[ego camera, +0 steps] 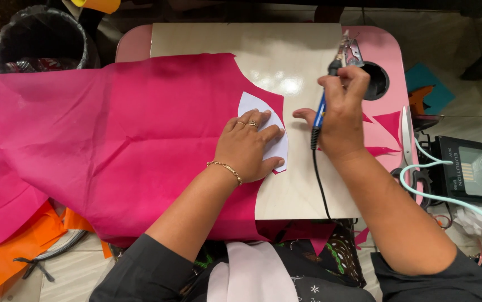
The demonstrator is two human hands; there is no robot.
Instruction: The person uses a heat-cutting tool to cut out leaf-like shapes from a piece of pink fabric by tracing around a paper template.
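Looking down from the head camera: the left hand [247,146] lies flat, fingers spread, pressing a white paper template [277,146] onto pink fabric [123,140] spread over a pale board [291,61]. It grips nothing; it only weighs the paper down. The template's curved right edge sits along the fabric's cut curve, its long axis running roughly away from the person.

The right hand [341,114] is closed around a blue-handled corded tool [320,112] (a hot cutter or the like; the tip is too small to tell), held steeply, metal end pointing away, cord [318,184] trailing back toward the body. The tool stands just right of the template, over bare board, apart from the fabric edge. The right hand is therefore the nearer to that curved edge, which lies to its left.

Scissors [407,140] lie on the pink table [389,50] further right, beside a small black lamp [467,170].
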